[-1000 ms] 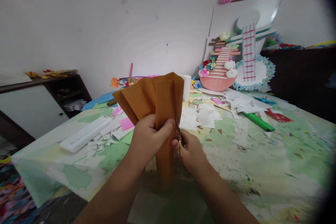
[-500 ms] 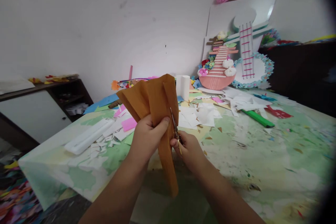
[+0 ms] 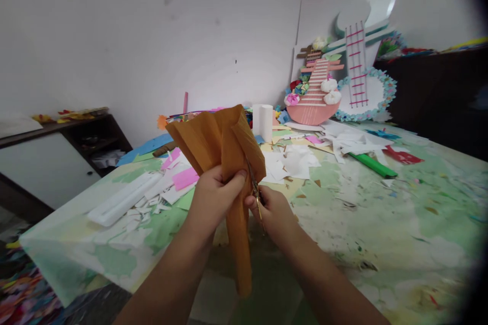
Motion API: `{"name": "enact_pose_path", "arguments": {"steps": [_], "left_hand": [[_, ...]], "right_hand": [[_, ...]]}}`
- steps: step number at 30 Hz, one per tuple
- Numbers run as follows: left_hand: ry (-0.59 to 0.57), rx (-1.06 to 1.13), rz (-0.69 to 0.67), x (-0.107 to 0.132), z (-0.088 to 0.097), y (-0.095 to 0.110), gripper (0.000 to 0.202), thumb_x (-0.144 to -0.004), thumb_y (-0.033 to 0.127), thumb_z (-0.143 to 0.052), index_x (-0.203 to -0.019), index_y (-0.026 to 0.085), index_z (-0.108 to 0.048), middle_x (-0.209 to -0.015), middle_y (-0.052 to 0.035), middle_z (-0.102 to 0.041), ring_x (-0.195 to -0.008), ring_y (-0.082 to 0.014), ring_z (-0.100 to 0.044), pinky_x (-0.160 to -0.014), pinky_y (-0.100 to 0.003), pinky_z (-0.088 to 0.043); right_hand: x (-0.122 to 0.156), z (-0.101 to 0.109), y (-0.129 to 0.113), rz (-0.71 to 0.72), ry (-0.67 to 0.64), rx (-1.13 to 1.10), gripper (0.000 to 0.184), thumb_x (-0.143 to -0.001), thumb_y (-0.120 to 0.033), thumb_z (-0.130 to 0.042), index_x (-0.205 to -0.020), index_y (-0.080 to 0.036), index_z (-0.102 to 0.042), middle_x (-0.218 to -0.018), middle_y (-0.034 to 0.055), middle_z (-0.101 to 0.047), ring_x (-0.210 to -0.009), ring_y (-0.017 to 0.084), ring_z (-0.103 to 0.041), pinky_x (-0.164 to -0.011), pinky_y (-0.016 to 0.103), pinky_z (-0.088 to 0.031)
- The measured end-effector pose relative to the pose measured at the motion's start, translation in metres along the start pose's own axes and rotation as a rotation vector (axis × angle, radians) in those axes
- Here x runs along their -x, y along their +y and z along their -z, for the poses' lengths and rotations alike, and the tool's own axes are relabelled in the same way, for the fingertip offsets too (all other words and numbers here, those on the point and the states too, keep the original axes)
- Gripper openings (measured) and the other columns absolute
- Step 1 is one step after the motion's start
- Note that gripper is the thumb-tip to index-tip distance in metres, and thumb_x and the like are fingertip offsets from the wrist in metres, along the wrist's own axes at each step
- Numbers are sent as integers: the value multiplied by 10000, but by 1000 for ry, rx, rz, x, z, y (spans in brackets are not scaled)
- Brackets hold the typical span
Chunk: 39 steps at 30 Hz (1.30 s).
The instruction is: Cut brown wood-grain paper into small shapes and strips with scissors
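Observation:
My left hand (image 3: 215, 198) pinches a folded sheet of brown crepe paper (image 3: 217, 144) and holds it upright over the near edge of the table. The paper fans out above the hand, and a narrow strip of it hangs below. My right hand (image 3: 272, 213) is closed on a small pair of scissors (image 3: 254, 190). The blades point up and lie against the right edge of the paper, just beside my left thumb.
The green-and-white stained table (image 3: 381, 223) is littered with white paper scraps (image 3: 297, 160), pink pieces (image 3: 185, 179), a white foam strip (image 3: 122, 198) and a green marker (image 3: 371, 165). A white roll (image 3: 264, 121) and paper craft models (image 3: 331, 91) stand at the back. A dark cabinet (image 3: 57, 157) is left.
The upper right flap of the brown paper has folded outward and down. Both hands and the scissors stay almost where they were, and the view has shifted slightly.

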<state>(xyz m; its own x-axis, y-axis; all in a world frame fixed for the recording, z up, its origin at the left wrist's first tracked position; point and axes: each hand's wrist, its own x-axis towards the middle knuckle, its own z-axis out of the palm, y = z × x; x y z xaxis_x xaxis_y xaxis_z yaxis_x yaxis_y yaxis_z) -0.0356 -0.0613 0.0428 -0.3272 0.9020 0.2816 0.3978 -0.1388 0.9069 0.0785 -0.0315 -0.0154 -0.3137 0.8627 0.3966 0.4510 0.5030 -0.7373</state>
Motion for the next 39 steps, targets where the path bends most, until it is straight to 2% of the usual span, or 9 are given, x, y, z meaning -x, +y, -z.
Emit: {"name": "enact_pose_path", "arguments": {"steps": [4, 9, 15, 22, 29, 35, 39], "left_hand": [[26, -17, -6, -1, 2, -1, 252, -626, 388, -540, -625, 137, -557, -562, 14, -553, -518, -118, -488, -454, -205, -353], [-61, -45, 14, 2, 2, 0, 257, -625, 392, -529, -594, 137, -548, -527, 12, -542, -475, -116, -479, -420, -204, -335], [-93, -41, -5, 2, 3, 2, 248, -633, 388, -518, -632, 141, -551, -530, 4, -553, -474, -131, -505, -423, -216, -355], [-118, -21, 7, 6, 3, 2, 233, -596, 368, -540, -603, 136, -559, -506, -4, -549, -465, -141, -507, -412, -225, -367], [-150, -89, 35, 6, 5, 1, 233, -629, 364, -509, -593, 135, -535, -538, -7, -557, -472, -127, -492, -421, -212, -357], [-242, -93, 17, 4, 7, -2, 208, -628, 333, -508, -631, 136, -576, -586, -12, -581, -538, -152, -530, -471, -229, -391], [-348, -10, 139, 0, 12, 1, 156, -605, 296, -528, -635, 152, -580, -544, -5, -583, -481, -158, -538, -436, -237, -389]], "right_hand": [[-1, 0, 0, -11, -22, -40, 329, -747, -458, -394, -634, -163, -487, -571, 15, -532, -524, 120, -441, -474, 224, -295], [-1, -2, 3, 16, -5, -66, 369, -745, -503, -376, -695, -155, -490, -594, 23, -550, -542, 125, -450, -486, 227, -318], [-2, -2, 3, -2, -20, -63, 412, -725, -536, -381, -605, -157, -488, -522, -1, -506, -491, 109, -415, -450, 219, -278], [-2, -2, 3, 24, 14, -47, 416, -761, -517, -332, -732, -146, -519, -584, 23, -551, -516, 117, -445, -475, 223, -311], [-4, -4, 6, 8, 4, 11, 458, -732, -563, -352, -644, -145, -520, -534, 20, -521, -507, 124, -440, -474, 230, -314], [-4, -2, 1, 49, 0, -57, 398, -772, -490, -349, -793, -153, -561, -604, 43, -579, -563, 147, -497, -491, 234, -345], [-6, -4, 6, -17, -36, -36, 421, -748, -523, -373, -751, -149, -567, -614, 45, -584, -572, 154, -505, -501, 240, -352]]}}
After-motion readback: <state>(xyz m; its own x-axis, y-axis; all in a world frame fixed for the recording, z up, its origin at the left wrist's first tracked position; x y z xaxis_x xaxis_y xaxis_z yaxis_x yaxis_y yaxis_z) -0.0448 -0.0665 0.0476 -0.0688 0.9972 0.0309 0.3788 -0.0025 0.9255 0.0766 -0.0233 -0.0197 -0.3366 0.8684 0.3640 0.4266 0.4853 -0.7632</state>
